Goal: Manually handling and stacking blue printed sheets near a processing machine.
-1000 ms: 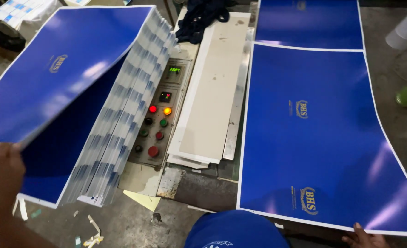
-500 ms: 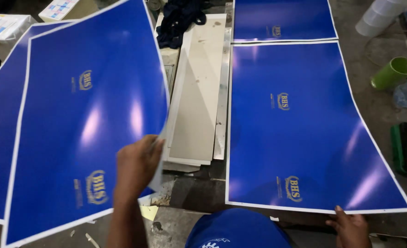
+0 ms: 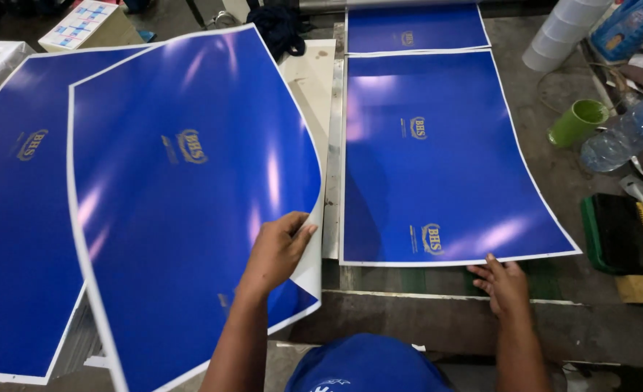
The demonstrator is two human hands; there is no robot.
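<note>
My left hand grips the right edge of a large glossy blue printed sheet, which bows upward over the stack of blue sheets on the left. The sheet's white underside shows by my thumb. My right hand rests with fingers spread on the near edge of another blue sheet lying flat on the worn grey table. A further blue sheet lies beyond it.
A green cup, a clear plastic bottle, a stack of white cups and a dark green brush tray sit at the right. Pale boards lie between the sheets. My blue cap shows at the bottom.
The lifted blue sheet has swung down from steeply raised to nearly flat over the left stack. My left hand now pinches its right edge, and my right hand slid onto the flat sheet's edge.
</note>
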